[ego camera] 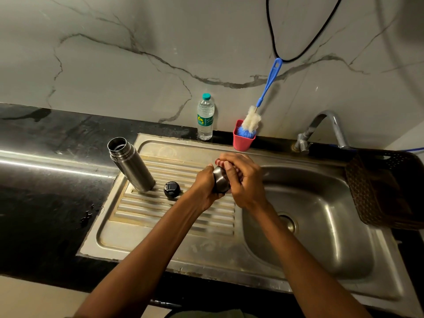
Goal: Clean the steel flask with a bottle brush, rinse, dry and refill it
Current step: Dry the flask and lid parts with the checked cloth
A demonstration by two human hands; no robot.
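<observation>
A pale marble-veined wall [137, 65] fills the upper frame; below it runs a glossy black stone surface [46, 180].

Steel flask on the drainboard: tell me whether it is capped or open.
Open. The steel flask stands upright, mouth uncovered; a black stopper lies beside it.

The steel flask [131, 165] stands open on the ribbed draining board, its black stopper [171, 189] just beside its base. The bottle brush [257, 111] (blue handle, white-and-blue bristles) stands head-down in a red cup [242, 141] against the wall.
</observation>
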